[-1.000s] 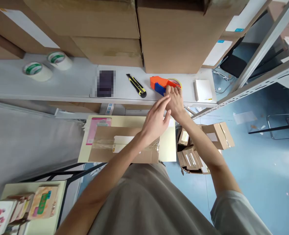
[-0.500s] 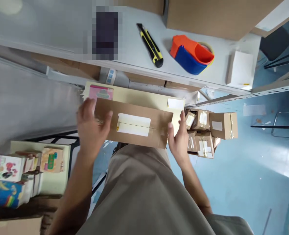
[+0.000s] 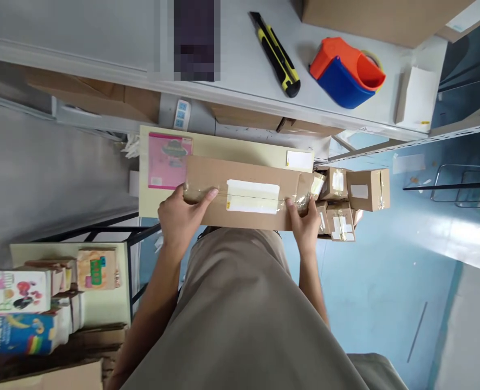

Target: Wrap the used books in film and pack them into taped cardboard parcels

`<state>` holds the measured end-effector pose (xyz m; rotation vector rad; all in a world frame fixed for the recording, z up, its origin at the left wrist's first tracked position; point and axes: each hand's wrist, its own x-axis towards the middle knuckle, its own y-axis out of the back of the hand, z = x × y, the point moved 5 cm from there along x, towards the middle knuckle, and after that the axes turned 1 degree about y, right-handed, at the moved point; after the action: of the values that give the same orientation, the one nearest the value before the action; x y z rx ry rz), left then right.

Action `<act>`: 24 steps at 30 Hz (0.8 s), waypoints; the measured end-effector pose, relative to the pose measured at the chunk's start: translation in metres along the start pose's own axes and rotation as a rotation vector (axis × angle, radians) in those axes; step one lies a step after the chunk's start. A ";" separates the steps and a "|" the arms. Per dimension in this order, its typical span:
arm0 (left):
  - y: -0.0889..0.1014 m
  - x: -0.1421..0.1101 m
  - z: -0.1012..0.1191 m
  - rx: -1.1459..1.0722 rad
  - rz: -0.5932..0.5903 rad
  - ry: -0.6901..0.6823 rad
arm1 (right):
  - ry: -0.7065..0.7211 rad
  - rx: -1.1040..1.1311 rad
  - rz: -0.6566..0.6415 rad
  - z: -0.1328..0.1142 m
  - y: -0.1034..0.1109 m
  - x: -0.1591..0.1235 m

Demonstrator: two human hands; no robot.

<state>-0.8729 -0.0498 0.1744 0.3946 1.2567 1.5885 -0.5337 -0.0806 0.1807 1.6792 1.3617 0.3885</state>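
A long, taped cardboard box (image 3: 256,219) with a white label (image 3: 253,197) on its upper face is held between both my hands. My left hand (image 3: 183,214) grips its left end, thumb on top near the tape. At the right end, my right hand (image 3: 304,219) has its thumb pressed on the upper face; the fingers wrap the far side and are partly hidden. Beneath the box is a pale yellow board (image 3: 240,148), partly covered by it. A pink packet (image 3: 169,162) lies on the board left of the box, and a white label (image 3: 299,160) lies at its right.
On the grey shelf above lie a yellow-black utility knife (image 3: 276,54), an orange-blue tape dispenser (image 3: 348,73) and a white stack of labels (image 3: 416,100). Several labelled cartons (image 3: 368,189) are piled at right. Printed boxes (image 3: 16,292) stand on a lower-left table (image 3: 105,309).
My hands have closed on the box ends and the box has shifted right, uncovering more of the pink packet. The camera view has moved slightly.
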 end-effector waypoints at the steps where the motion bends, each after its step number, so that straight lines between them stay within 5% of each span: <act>1: 0.002 0.003 -0.003 -0.012 -0.024 -0.029 | 0.012 0.016 -0.010 0.001 0.003 0.000; 10: 0.024 0.017 -0.032 -0.338 -0.210 -0.235 | 0.092 0.285 0.073 0.002 0.019 -0.014; 16: 0.047 0.021 -0.078 -0.580 -0.331 -0.233 | 0.135 0.533 0.010 0.000 0.026 -0.039; 19: 0.027 0.027 -0.107 -0.617 -0.395 -0.167 | 0.114 0.569 -0.027 0.024 0.009 -0.039; 24: -0.047 0.033 -0.157 -0.696 -0.511 0.034 | 0.067 0.579 -0.191 0.082 -0.052 -0.027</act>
<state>-0.9811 -0.1075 0.0607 -0.3698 0.6765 1.4654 -0.5156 -0.1423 0.1029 1.9784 1.7822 -0.0748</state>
